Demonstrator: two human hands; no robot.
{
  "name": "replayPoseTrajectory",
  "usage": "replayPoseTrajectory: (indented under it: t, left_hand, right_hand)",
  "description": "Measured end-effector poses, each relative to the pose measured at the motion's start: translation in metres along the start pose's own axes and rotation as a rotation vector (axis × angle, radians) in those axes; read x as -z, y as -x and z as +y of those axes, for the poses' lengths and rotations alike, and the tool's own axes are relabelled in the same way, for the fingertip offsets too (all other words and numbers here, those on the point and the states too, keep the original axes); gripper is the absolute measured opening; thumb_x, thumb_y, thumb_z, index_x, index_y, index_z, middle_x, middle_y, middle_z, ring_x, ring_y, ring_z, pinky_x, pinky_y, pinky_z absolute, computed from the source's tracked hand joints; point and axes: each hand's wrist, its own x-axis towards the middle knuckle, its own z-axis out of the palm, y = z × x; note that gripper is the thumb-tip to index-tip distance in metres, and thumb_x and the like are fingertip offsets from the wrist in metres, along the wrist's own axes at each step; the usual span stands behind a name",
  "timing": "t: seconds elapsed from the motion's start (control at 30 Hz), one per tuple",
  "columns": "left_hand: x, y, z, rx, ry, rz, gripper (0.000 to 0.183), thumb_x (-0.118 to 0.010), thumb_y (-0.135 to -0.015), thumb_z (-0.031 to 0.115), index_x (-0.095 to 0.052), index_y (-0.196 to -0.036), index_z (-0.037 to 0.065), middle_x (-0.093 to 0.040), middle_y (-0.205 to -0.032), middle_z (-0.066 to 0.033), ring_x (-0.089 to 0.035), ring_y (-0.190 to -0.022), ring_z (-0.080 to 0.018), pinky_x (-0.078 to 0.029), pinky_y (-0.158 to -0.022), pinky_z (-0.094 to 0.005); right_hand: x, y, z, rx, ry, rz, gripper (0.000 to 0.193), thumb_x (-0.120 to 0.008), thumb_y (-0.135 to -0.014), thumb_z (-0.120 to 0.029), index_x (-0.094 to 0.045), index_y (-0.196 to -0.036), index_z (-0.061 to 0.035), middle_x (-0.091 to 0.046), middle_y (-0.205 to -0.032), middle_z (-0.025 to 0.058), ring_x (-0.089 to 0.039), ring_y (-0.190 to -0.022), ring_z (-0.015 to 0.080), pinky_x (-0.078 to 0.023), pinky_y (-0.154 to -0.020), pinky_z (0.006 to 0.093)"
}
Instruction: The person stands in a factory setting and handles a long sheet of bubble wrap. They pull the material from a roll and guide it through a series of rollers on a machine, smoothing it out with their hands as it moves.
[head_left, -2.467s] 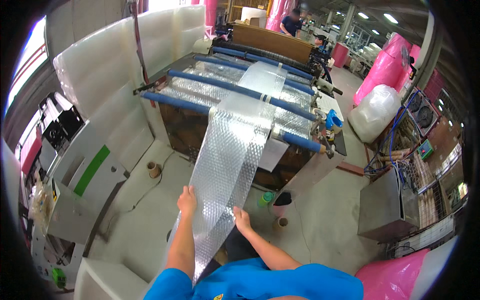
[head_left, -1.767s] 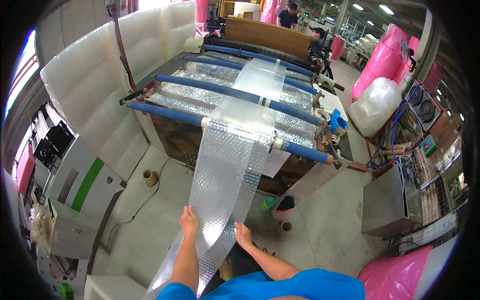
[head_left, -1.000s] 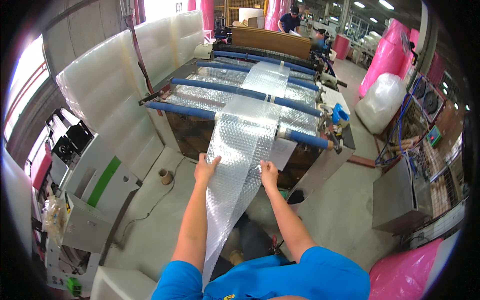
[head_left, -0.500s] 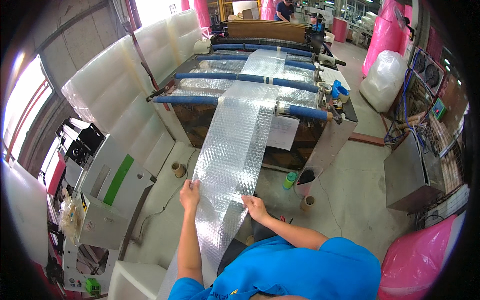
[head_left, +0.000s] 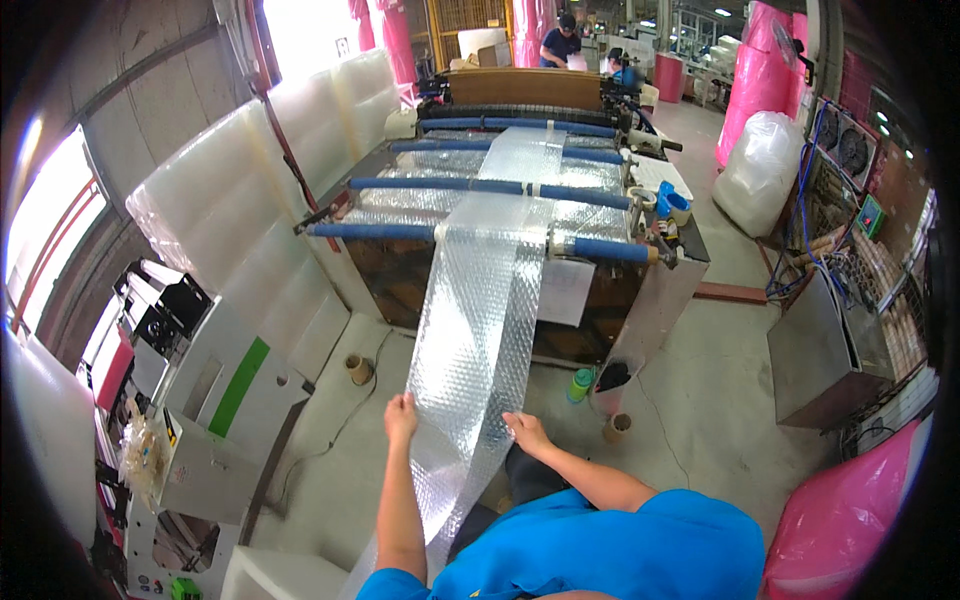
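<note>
A long strip of clear bubble wrap (head_left: 470, 320) runs from the machine's blue rollers (head_left: 385, 231) down towards my body. My left hand (head_left: 401, 415) is closed on the strip's left edge. On the opposite edge, my right hand (head_left: 526, 434) pinches the film between thumb and fingers. Between my hands the sheet hangs taut and shiny; below them it drops past my left side. Farther up, the strip passes over several more rollers on the machine.
White wrapped rolls (head_left: 230, 190) stand left of the machine. A grey-white machine with a green stripe (head_left: 238, 386) is at lower left. On the floor are a cardboard tube (head_left: 358, 369), a green bottle (head_left: 580, 385) and a bin (head_left: 611, 388). Two people work far back.
Both hands have shifted a little lower in the picture, still holding the strip, and the left has moved slightly right. The view has tilted up, so the machine appears lower.
</note>
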Motion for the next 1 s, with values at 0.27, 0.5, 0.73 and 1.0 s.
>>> replayPoseTrajectory:
  t: [0.27, 0.5, 0.73, 1.0]
  left_hand:
    - [-0.056, 0.009, 0.015, -0.004, -0.316, 0.114, 0.032, -0.031, -0.086, 0.035, -0.044, -0.082, 0.006, -0.057, -0.071, -0.018, -0.054, -0.068, -0.0373, -0.04, -0.059, -0.0473]
    - [-0.062, 0.003, 0.005, -0.096, -0.339, 0.159, 0.03, -0.033, -0.086, 0.032, -0.042, -0.076, 0.005, -0.055, -0.063, -0.0185, -0.053, -0.06, -0.0383, -0.039, -0.053, -0.0477]
    - [-0.082, -0.007, -0.006, -0.111, -0.276, 0.172, 0.029, -0.035, -0.086, 0.031, -0.042, -0.076, 0.006, -0.054, -0.061, -0.0179, -0.052, -0.056, -0.0383, -0.038, -0.05, -0.0478]
    - [-0.096, -0.014, -0.01, -0.075, -0.309, 0.143, 0.028, -0.034, -0.086, 0.031, -0.043, -0.079, 0.006, -0.054, -0.063, -0.0192, -0.052, -0.059, -0.0393, -0.038, -0.052, -0.0481]
  right_hand:
    - [0.0, -0.02, 0.045, -0.119, -0.044, -0.056, 0.041, -0.044, -0.083, -0.039, -0.049, -0.062, -0.0034, -0.048, -0.05, 0.0034, -0.046, -0.044, 0.0112, -0.037, -0.043, 0.026]
    - [-0.005, -0.032, 0.057, -0.22, -0.082, -0.062, 0.04, -0.046, -0.083, -0.038, -0.049, -0.064, -0.0027, -0.048, -0.051, 0.0029, -0.046, -0.043, 0.0109, -0.038, -0.043, 0.0251]
    - [-0.001, -0.045, 0.059, -0.297, -0.026, -0.048, 0.039, -0.048, -0.081, -0.038, -0.052, -0.067, -0.002, -0.051, -0.053, 0.0039, -0.049, -0.047, 0.0113, -0.04, -0.046, 0.0249]
    - [-0.003, -0.058, 0.074, -0.305, -0.027, -0.017, 0.04, -0.046, -0.081, -0.04, -0.053, -0.069, -0.0028, -0.05, -0.053, 0.0035, -0.05, -0.047, 0.0125, -0.04, -0.048, 0.0266]
